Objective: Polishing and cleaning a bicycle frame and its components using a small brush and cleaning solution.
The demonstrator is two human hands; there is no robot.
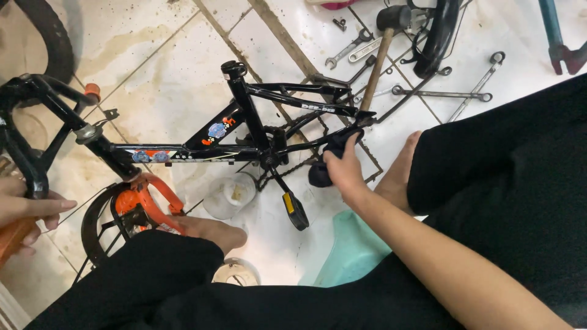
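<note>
A small black bicycle frame (pixel 244 116) with cartoon stickers lies on its side on the stained tile floor. My right hand (pixel 343 170) grips a black cloth (pixel 335 145) pressed against the frame's rear end, beside the loose chain (pixel 287 168). My left hand (pixel 24 208) at the left edge rests on the black front fork and handlebar part (pixel 27 162), with something orange just under it. A black pedal (pixel 295 211) on its crank points toward me.
A rubber mallet (pixel 379 55), several wrenches (pixel 348 49) and a black bike part (pixel 437 33) lie beyond the frame. A clear cup (pixel 231 194), an orange-guarded small wheel (pixel 137 208), a teal stool (pixel 351 253) and my bare feet (pixel 214 231) are nearer.
</note>
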